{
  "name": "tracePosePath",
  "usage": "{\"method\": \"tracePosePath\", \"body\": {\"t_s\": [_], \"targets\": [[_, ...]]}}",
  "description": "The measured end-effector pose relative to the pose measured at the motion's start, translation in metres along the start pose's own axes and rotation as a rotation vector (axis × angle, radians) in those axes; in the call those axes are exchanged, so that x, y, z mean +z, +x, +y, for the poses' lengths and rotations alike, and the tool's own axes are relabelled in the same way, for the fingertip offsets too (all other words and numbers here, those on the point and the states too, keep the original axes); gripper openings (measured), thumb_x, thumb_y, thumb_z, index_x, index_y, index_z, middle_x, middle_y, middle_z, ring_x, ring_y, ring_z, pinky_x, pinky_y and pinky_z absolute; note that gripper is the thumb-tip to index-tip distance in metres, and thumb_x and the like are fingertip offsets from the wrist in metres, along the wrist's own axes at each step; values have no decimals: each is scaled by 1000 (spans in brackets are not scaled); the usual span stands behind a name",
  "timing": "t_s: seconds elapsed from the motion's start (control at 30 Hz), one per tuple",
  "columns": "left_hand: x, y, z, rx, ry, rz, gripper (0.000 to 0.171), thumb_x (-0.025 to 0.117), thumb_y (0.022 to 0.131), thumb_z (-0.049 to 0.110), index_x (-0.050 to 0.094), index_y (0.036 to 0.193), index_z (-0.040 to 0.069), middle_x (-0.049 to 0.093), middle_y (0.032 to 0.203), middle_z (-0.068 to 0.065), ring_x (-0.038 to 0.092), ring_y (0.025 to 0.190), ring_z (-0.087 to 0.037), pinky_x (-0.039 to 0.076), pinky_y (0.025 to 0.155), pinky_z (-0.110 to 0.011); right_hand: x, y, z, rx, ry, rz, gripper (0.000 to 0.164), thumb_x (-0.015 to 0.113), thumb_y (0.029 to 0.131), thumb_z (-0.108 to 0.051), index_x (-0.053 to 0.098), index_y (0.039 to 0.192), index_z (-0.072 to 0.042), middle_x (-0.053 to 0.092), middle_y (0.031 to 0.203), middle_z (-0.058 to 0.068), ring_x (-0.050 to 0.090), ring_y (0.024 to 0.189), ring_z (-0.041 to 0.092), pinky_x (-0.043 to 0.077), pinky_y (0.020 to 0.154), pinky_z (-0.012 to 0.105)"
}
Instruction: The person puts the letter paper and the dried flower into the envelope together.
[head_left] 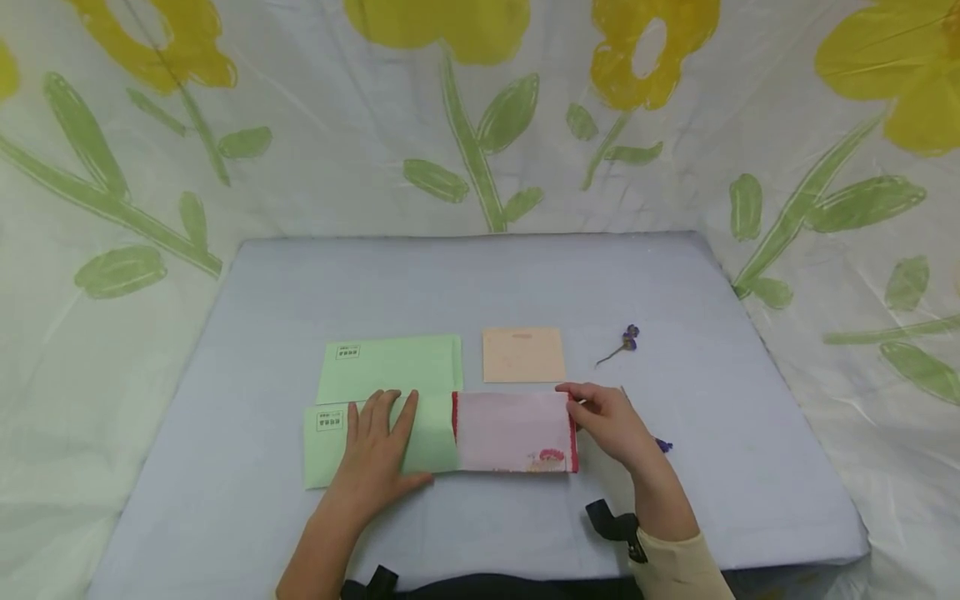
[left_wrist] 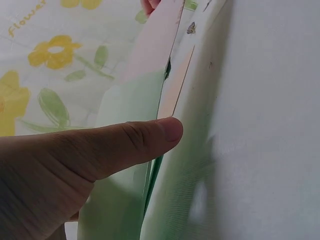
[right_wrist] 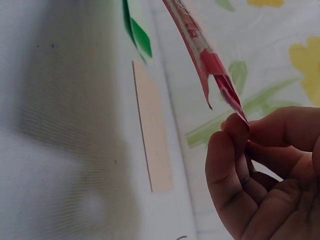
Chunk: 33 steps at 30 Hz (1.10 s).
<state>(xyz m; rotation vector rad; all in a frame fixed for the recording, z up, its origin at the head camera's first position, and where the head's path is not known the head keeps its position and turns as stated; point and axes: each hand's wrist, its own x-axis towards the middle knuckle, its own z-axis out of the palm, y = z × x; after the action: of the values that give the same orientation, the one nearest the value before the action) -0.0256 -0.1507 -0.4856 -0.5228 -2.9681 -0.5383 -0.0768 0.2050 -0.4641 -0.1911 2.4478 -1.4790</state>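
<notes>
On the lower of two green envelopes, my left hand (head_left: 378, 454) rests with fingers spread; its straight thumb (left_wrist: 145, 140) lies along the near edge in the left wrist view. This lower green envelope (head_left: 322, 458) carries a small printed box. Its right end meets a pink folded paper (head_left: 510, 429) with red ends and a small printed picture in one corner. My right hand (head_left: 611, 421) pinches the paper's far right corner between thumb and fingers. Layers with a gap between them show at the paper's red end (right_wrist: 215, 65) in the right wrist view.
The other green envelope (head_left: 390, 367) lies just beyond, next to a tan card (head_left: 522, 356). A dried purple flower (head_left: 628, 339) lies at the right; another purple flower (head_left: 663, 446) is partly hidden by my right hand. A flower-printed sheet surrounds the white table (head_left: 480, 283).
</notes>
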Motion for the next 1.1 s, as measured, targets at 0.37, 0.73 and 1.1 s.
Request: {"method": "tracePosePath", "body": {"t_s": [0.37,0.73,1.1], "targets": [[1,4,-6,-16,-38,-10,120,95,59,47,35,154,3,31,143,-22,24,138,-41,9,111,-72,-8,6,-6,-67,-33,-52,26,59,100,-5,68,125,-2,67,92,5,61,79,22,52,70,30],[-3,10,-6,-49,-52,-53,123,94,61,48,31,156,2,28,143,-22,22,137,-41,6,111,-71,-13,15,-7,-105,-14,-103,26,58,100,-3,68,124,0,67,91,6,62,79,23,54,73,36],[-13,22,-5,-8,10,12,123,94,60,46,29,155,3,26,142,-21,21,137,-44,4,111,-71,-17,24,-22,-19,-106,-81,30,58,99,-5,66,126,3,64,83,6,59,76,22,48,64,35]]}}
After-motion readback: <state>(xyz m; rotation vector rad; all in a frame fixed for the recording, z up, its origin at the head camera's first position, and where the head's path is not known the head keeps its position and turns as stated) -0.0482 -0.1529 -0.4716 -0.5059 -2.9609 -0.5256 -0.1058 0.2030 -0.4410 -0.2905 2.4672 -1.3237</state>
